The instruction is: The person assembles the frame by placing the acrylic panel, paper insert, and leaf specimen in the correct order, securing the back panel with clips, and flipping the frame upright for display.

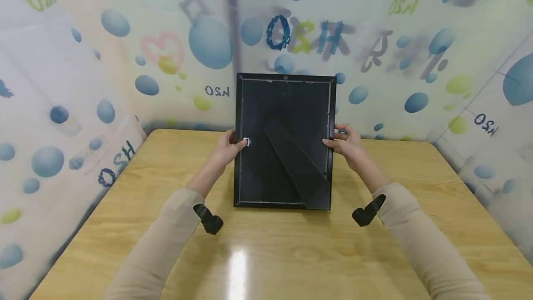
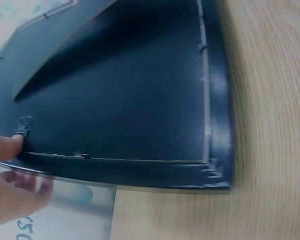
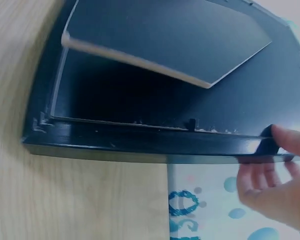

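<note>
A black picture frame [image 1: 258, 165] stands upright on the table with its back toward me. Its stand leg [image 1: 297, 168] slants across the backing to the lower right corner. My left hand [image 1: 228, 148] grips the frame's left side, thumb on the back near a small metal hanger [image 1: 247, 141] and fingers behind the edge. On the opposite side my right hand [image 1: 347, 145] holds the edge the same way, thumb on the back. The right wrist view shows the leg [image 3: 165, 40] standing off the backing. The frame's front is hidden.
The wooden table [image 1: 275, 253] extends around the frame to a back edge close behind it. Curtains [image 1: 175, 59] printed with blue and green drops hang behind and on both sides. A black wrist camera [image 1: 208, 219] sits on each sleeve cuff.
</note>
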A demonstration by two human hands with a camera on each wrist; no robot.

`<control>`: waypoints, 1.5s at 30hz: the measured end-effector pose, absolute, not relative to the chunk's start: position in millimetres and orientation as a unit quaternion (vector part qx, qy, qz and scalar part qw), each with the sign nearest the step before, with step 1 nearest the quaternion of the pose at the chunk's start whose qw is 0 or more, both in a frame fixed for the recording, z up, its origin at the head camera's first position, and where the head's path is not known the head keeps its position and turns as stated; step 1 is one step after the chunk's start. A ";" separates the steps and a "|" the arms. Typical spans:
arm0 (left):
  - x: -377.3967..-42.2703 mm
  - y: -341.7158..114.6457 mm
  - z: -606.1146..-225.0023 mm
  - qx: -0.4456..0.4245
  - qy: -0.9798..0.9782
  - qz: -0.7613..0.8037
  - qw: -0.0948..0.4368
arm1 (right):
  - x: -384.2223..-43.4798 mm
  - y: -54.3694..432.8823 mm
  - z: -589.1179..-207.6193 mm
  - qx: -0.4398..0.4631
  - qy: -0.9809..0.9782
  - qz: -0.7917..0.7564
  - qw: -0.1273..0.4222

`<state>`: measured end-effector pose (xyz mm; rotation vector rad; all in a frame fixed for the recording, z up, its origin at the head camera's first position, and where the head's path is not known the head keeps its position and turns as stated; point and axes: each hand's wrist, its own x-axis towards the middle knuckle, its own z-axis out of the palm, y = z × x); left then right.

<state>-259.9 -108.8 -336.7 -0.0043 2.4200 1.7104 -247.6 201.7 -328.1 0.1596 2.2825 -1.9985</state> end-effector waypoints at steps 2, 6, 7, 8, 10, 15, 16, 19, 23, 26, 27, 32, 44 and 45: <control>-259.4 -106.9 -336.0 0.010 0.814 0.578 0.061 | -248.2 203.6 -329.1 0.039 0.750 -0.660 0.028; -262.2 -101.9 -335.2 0.047 0.812 0.582 0.003 | -249.9 207.4 -329.1 0.015 0.744 -0.667 -0.032; -263.2 -100.8 -335.0 0.056 0.813 0.579 -0.012 | -250.8 208.2 -328.9 0.011 0.742 -0.669 -0.045; -264.4 -99.9 -335.0 0.063 0.816 0.574 -0.027 | -251.8 209.1 -328.9 0.006 0.738 -0.673 -0.056; -266.5 -98.8 -334.9 0.076 0.825 0.557 -0.054 | -253.7 209.8 -329.2 0.000 0.733 -0.676 -0.073; -271.4 -98.7 -339.6 0.096 0.833 0.537 -0.089 | -259.6 210.8 -334.4 0.002 0.727 -0.679 -0.102; -272.0 -98.7 -340.9 0.098 0.832 0.538 -0.092 | -260.4 210.9 -335.9 0.001 0.726 -0.680 -0.107; -272.7 -97.9 -343.8 0.102 0.830 0.539 -0.098 | -261.9 211.3 -339.5 -0.006 0.717 -0.687 -0.117; -275.2 -96.2 -343.6 0.110 0.828 0.539 -0.106 | -262.6 212.3 -338.0 -0.005 0.719 -0.683 -0.126; -277.0 -95.3 -340.8 0.115 0.826 0.541 -0.107 | -262.2 213.5 -333.5 0.004 0.721 -0.681 -0.124; -277.1 -95.0 -339.9 0.116 0.826 0.541 -0.107 | -262.2 213.8 -332.4 0.006 0.721 -0.682 -0.123; -278.0 -94.3 -338.3 0.121 0.824 0.545 -0.096 | -261.0 215.2 -329.9 0.018 0.728 -0.677 -0.112; -274.4 -92.2 -341.4 0.141 0.825 0.539 -0.093 | -245.6 218.4 -342.7 0.047 0.795 -0.596 -0.104; -273.9 -92.1 -341.4 0.143 0.826 0.538 -0.093 | -242.3 217.9 -345.6 0.054 0.801 -0.586 -0.112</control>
